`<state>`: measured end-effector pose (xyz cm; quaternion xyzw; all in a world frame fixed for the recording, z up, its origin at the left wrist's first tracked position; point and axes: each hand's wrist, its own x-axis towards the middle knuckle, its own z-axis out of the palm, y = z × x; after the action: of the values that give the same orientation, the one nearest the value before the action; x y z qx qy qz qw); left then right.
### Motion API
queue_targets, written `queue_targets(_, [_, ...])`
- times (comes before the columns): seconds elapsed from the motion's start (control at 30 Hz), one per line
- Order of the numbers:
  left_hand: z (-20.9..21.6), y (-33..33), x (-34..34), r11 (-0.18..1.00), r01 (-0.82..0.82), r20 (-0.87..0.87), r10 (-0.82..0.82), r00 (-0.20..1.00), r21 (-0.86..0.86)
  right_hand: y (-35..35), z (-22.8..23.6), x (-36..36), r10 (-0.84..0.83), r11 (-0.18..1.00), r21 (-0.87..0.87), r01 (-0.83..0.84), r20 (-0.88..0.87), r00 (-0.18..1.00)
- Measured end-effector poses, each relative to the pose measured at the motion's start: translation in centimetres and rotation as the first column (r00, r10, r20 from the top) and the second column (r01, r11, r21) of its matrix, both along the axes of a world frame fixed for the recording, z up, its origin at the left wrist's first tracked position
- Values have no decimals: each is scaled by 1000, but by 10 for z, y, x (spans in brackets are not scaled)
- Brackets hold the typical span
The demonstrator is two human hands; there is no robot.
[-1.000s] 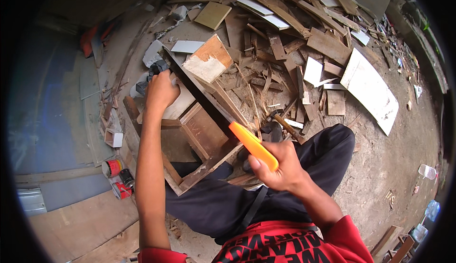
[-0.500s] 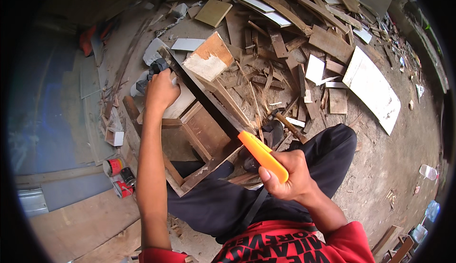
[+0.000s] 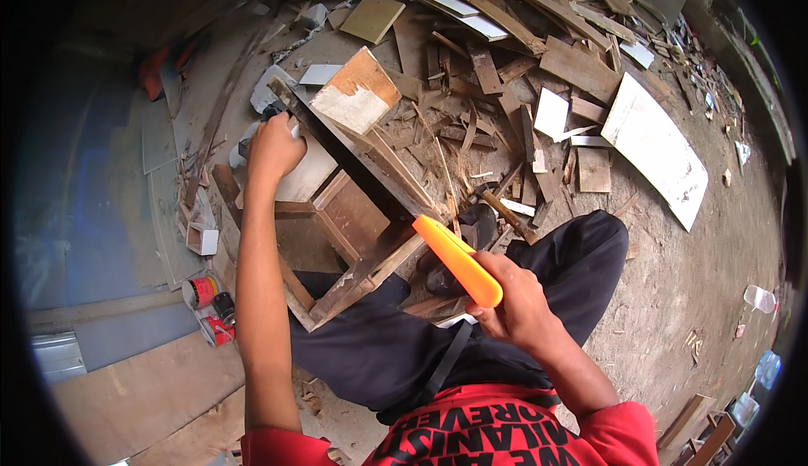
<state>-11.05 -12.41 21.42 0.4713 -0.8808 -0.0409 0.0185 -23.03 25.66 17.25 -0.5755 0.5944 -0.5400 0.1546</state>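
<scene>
My right hand is wrapped round the orange handle of a handsaw. The saw's long dark blade slants up and left over a wooden frame. The frame has an open middle and rests against my dark-trousered legs. At its far left part, my left hand is closed, fingertips turned away. What it grips is hidden; a dark grey thing shows just beyond the knuckles. A pale panel lies beside that hand, and a chipped white-and-brown board is past the blade.
A hammer lies beyond my right knee. Scrap boards are heaped ahead, with a large white panel on the right. Red cans and a small white box stand at left. Plastic bottles lie far right.
The frame and the saw handle have shifted slightly up and left in view. Less of the dark grey thing shows beyond my left hand. Both hands keep their hold.
</scene>
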Motion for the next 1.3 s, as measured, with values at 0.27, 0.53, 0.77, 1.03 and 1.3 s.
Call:
queue_targets(0.27, [-4, -1, 4, 998, 24, 30, -23, 999, -57, -21, 71, -2, -209, 971, 105, 213, -49, 977])
queue_targets(0.53, [5, 3, -2, 997, 70, 66, -67, 996, -46, -56, 75, 14, -188, 978, 75, 193, -72, 980])
queue_targets(0.77, [2, 6, 9, 993, 57, -17, -59, 998, -100, -67, 94, 14, -143, 977, 163, 138, 15, 990])
queue_targets(1.03, [1, 8, 11, 996, 62, -10, -63, 998, -68, -66, 117, 16, -144, 966, 219, 138, 12, 989])
queue_targets(1.3, [6, 12, 7, 999, 30, 18, -30, 999, -45, -111, 103, 11, -126, 971, 206, 121, 10, 992])
